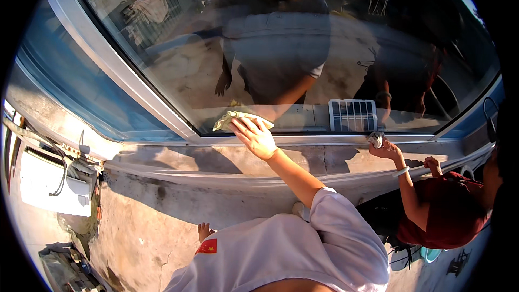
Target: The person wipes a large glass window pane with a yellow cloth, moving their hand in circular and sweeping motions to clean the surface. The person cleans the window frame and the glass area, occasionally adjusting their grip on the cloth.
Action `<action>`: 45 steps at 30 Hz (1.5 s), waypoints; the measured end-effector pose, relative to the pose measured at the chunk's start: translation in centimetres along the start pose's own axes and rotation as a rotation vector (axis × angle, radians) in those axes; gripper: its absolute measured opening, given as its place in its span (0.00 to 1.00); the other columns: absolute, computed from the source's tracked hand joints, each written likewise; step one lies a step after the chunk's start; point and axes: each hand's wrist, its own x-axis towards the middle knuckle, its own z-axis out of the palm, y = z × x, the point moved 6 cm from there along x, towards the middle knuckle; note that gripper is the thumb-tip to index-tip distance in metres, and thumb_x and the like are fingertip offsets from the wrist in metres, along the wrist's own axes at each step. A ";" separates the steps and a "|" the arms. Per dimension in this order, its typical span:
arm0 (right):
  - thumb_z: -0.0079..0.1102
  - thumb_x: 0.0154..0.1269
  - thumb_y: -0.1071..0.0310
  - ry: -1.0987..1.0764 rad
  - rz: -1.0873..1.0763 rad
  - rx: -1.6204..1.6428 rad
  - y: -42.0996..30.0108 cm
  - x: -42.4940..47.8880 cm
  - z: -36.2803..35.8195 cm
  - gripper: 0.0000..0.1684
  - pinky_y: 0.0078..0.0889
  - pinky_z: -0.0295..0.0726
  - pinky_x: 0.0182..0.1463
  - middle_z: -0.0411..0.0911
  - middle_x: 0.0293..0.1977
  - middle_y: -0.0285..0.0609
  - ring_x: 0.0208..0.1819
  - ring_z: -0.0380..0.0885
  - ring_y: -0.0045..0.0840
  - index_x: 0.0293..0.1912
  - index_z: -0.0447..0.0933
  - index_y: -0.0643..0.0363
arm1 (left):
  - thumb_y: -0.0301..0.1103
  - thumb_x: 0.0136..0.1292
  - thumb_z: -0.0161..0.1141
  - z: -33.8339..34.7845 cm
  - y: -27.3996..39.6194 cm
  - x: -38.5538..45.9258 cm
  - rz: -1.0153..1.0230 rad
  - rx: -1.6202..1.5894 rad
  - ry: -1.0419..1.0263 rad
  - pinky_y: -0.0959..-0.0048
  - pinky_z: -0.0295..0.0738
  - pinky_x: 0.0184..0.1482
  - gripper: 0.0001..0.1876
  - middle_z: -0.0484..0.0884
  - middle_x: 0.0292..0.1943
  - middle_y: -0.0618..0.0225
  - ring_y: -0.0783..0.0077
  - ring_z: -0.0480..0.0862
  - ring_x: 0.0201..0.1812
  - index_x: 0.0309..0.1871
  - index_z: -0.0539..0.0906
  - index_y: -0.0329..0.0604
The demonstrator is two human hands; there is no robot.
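My right hand point(254, 138) presses a pale yellow cloth point(239, 121) flat on the lower left part of a large dark window pane point(284, 85), just above its white frame point(308, 140). The fingers lie spread over the cloth. My left hand point(204, 232) hangs low beside my white shirt, partly hidden by it; only some fingers show, with nothing seen in them. The glass reflects my figure and arm. Behind the pane, near its bottom edge, stands a small white-framed panel point(352, 115).
At the right, a co-worker in a dark red top point(450, 211) holds a crumpled grey cloth point(376, 139) at the window frame. A concrete ledge point(292, 160) runs below the window. A white box-like object point(56, 182) stands at the left, with bricks point(79, 271) lower down.
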 end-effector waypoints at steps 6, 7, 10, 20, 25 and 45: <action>0.54 0.60 0.67 -0.098 0.042 -0.055 4.2 -6.1 -4.0 0.28 0.44 0.67 0.66 0.70 0.65 0.34 0.66 0.69 0.29 0.61 0.75 0.54 | 0.27 0.54 0.59 -4.9 6.2 4.3 -0.077 -0.085 0.001 0.51 0.59 0.72 0.25 0.73 0.62 0.42 0.37 0.65 0.68 0.58 0.77 0.35; 0.55 0.61 0.66 -0.044 0.098 -0.170 5.9 -7.6 -5.2 0.27 0.44 0.65 0.68 0.70 0.65 0.35 0.66 0.68 0.31 0.62 0.75 0.53 | 0.27 0.54 0.59 -5.6 7.1 4.6 -0.082 -0.087 0.003 0.51 0.59 0.72 0.25 0.73 0.62 0.42 0.37 0.65 0.68 0.58 0.78 0.35; 0.55 0.64 0.70 0.138 0.268 -0.387 11.4 -11.7 -10.3 0.29 0.49 0.62 0.70 0.68 0.66 0.45 0.66 0.68 0.42 0.65 0.71 0.52 | 0.27 0.54 0.59 -6.3 7.6 4.6 -0.084 -0.085 -0.016 0.51 0.59 0.72 0.24 0.72 0.63 0.42 0.36 0.65 0.68 0.58 0.78 0.35; 0.38 0.62 0.81 0.770 0.860 -0.227 15.8 -8.8 -16.4 0.39 0.53 0.38 0.78 0.43 0.76 0.57 0.78 0.37 0.54 0.74 0.53 0.65 | 0.29 0.53 0.59 -4.8 5.3 0.9 -0.179 -0.068 -0.052 0.53 0.56 0.74 0.25 0.74 0.61 0.41 0.38 0.67 0.67 0.58 0.79 0.36; 0.49 0.65 0.71 0.375 0.399 -0.272 5.9 -2.3 -4.7 0.34 0.61 0.39 0.76 0.54 0.74 0.46 0.77 0.46 0.49 0.71 0.64 0.52 | 0.31 0.54 0.59 -1.2 1.7 0.0 -0.119 0.018 -0.133 0.52 0.55 0.74 0.26 0.73 0.63 0.42 0.41 0.63 0.70 0.59 0.77 0.37; 0.42 0.75 0.65 0.775 0.755 -0.318 16.6 -1.9 -20.1 0.31 0.56 0.40 0.76 0.42 0.76 0.60 0.77 0.41 0.55 0.73 0.56 0.64 | 0.31 0.54 0.61 -2.1 5.4 0.2 -0.164 -0.100 -0.104 0.51 0.58 0.73 0.25 0.74 0.62 0.43 0.37 0.64 0.69 0.58 0.78 0.37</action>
